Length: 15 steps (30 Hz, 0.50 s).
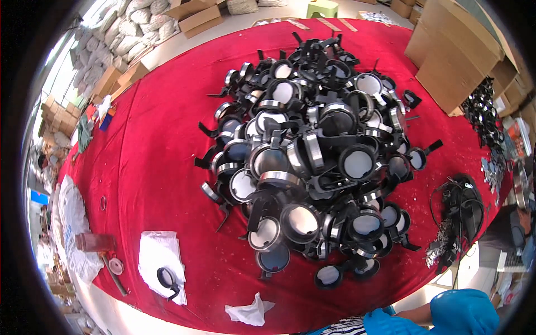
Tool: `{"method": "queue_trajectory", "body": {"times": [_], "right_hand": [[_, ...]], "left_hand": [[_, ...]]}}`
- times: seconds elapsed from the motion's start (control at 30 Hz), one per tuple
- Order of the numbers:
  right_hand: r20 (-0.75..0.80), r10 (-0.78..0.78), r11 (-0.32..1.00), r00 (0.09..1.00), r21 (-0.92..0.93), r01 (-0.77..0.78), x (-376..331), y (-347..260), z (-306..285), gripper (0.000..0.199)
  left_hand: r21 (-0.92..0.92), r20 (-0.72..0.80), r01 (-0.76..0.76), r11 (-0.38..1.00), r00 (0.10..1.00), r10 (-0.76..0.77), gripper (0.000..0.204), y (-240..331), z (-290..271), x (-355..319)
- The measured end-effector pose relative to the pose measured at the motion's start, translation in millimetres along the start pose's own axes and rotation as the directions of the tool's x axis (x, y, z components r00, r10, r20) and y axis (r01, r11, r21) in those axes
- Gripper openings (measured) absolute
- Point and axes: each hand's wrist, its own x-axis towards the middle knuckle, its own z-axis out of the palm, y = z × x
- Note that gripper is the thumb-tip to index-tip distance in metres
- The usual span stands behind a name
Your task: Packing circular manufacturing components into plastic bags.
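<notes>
Sleeve of bright blue cloth (466, 315) and a little of bare arm (420, 315) enter at the lower right edge; whose they are, I cannot tell from my far seat. Neither left nor right hand is visible to me, so I cannot tell whether they are wide, narrow or holding something. Near this edge, on the red-covered tabletop (162, 167), lie one crumpled white sheet (249, 311) and, to its left, one white stack (153, 251) with one black ring (174, 288) upon it. Left of these I count one tool with wooden handle (114, 274). Farther, in the middle of the tabletop, is the heap of round handled pieces (357, 164); two of them, side by side, make its nearest edge. The overlapping hides the full number; I suppose several dozens. I judge each piece light but stiff, its metal rim slippery, its pale disc perhaps easily scratched; the black handle seems the best place to hold. Beyond, at right, stands one big carton (458, 61); at the far side, one green stool (322, 8).
</notes>
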Motion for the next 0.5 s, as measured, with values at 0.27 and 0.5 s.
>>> {"method": "queue_trajectory", "body": {"times": [0.27,0.5], "right_hand": [[-0.145,-0.071,0.993,0.987,-0.104,0.056,74,75,28,0.026],[-0.189,0.053,0.993,0.980,-0.096,-0.072,-6,142,120,0.026]], "left_hand": [[0.156,-0.106,-0.133,0.979,0.983,0.151,0.043,23,-11,-10],[0.161,-0.022,-0.345,0.925,0.935,0.353,0.040,63,27,1]]}}
